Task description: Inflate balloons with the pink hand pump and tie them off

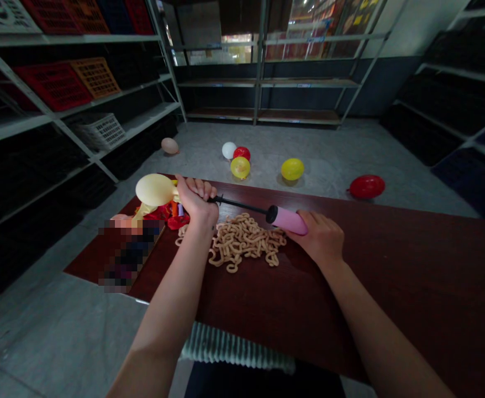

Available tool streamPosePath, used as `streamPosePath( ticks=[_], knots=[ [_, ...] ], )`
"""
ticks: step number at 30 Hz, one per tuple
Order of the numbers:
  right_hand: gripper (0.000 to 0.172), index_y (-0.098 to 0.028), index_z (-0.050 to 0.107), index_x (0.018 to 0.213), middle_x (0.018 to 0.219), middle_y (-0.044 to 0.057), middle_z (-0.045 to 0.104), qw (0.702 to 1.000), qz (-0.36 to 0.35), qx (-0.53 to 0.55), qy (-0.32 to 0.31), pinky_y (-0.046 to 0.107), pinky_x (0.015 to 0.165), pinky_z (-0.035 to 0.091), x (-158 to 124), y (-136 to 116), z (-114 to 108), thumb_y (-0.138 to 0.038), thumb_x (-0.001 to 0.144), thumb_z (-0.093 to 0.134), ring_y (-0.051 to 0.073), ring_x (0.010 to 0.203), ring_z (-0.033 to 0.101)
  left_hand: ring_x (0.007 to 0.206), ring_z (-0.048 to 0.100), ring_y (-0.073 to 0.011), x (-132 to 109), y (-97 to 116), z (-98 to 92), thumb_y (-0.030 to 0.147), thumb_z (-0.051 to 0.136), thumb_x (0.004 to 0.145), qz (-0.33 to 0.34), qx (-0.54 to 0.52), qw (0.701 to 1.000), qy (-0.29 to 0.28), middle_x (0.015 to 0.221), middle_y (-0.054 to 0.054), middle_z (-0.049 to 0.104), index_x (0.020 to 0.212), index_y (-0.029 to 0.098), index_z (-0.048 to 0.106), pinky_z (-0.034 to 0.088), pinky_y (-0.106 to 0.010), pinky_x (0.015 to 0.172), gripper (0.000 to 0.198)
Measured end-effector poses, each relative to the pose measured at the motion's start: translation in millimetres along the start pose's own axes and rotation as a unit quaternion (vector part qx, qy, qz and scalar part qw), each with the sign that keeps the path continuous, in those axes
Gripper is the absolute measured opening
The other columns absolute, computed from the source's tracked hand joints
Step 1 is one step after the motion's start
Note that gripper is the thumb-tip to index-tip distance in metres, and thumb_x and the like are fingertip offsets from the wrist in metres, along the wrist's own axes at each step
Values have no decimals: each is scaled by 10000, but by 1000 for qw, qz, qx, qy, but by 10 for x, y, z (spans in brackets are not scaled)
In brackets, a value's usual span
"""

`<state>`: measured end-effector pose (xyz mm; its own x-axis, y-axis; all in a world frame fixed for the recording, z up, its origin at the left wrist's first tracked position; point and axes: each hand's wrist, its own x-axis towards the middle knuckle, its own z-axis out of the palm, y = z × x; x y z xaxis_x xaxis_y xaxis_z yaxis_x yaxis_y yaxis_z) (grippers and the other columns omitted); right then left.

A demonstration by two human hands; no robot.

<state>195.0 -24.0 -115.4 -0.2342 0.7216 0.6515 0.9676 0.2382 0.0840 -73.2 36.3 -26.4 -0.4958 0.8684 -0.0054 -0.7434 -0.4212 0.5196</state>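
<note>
My left hand (196,198) is closed around the front end of a hand pump, where the neck of a pale yellow balloon (155,189) sits; the balloon is partly inflated and sticks out to the left. My right hand (320,239) grips the pink pump handle (289,220), pulled back so the thin black rod (242,205) shows between the hands. Both hands hover over a dark red table (391,276). Under the pump lies a heap of beige curly clips (244,241).
A pile of flat uninflated balloons (165,213) lies left of my left hand, beside a blurred-out patch. Inflated balloons, several of them, rest on the grey floor beyond the table: yellow (292,168), red (367,186), white (228,150). Metal shelves with crates line the walls.
</note>
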Motion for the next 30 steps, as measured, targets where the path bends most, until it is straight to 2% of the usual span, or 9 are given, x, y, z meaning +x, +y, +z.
streamPosePath(
  ticks=[5, 11, 18, 23, 30],
  knots=[
    [441, -191, 666, 1033, 842, 66, 689, 1000, -3, 4, -22, 303, 643, 298, 29, -58, -55, -576, 840, 570, 195, 720, 581, 317, 199, -56, -89, -51, 35, 509, 425, 977, -4, 9, 1000, 5, 393, 65, 220, 511, 181, 227, 176, -223, 362, 603],
    [404, -197, 661, 1041, 827, 68, 686, 999, 5, 16, -47, 314, 647, 304, 64, -259, -148, -537, 838, 584, 201, 726, 584, 312, 187, -62, -271, -232, 88, 399, 384, 1010, -38, 19, 999, 5, 396, 61, 209, 510, 187, 221, 171, -231, 359, 567],
    [475, -189, 648, 1086, 844, 70, 696, 998, 21, 37, -54, 318, 633, 302, 65, -472, -229, -577, 818, 599, 197, 693, 575, 311, 195, -60, -544, -419, 134, 458, 416, 992, -85, 33, 995, -28, 396, 59, 223, 504, 188, 233, 187, -232, 354, 587],
    [479, -183, 664, 1032, 792, 49, 691, 999, 2, 33, -26, 311, 610, 295, 102, -424, -200, -608, 833, 570, 184, 657, 575, 303, 205, -68, -508, -453, 114, 388, 380, 1009, -89, 14, 996, -26, 388, 50, 226, 492, 184, 252, 181, -233, 349, 571],
    [537, -172, 676, 1042, 806, 64, 710, 1000, -19, 23, -1, 307, 620, 307, 153, -370, -142, -649, 855, 517, 185, 678, 590, 304, 219, -67, -365, -417, 83, 427, 412, 995, -98, -5, 995, -25, 400, 52, 237, 504, 181, 254, 186, -225, 351, 571]
  ],
)
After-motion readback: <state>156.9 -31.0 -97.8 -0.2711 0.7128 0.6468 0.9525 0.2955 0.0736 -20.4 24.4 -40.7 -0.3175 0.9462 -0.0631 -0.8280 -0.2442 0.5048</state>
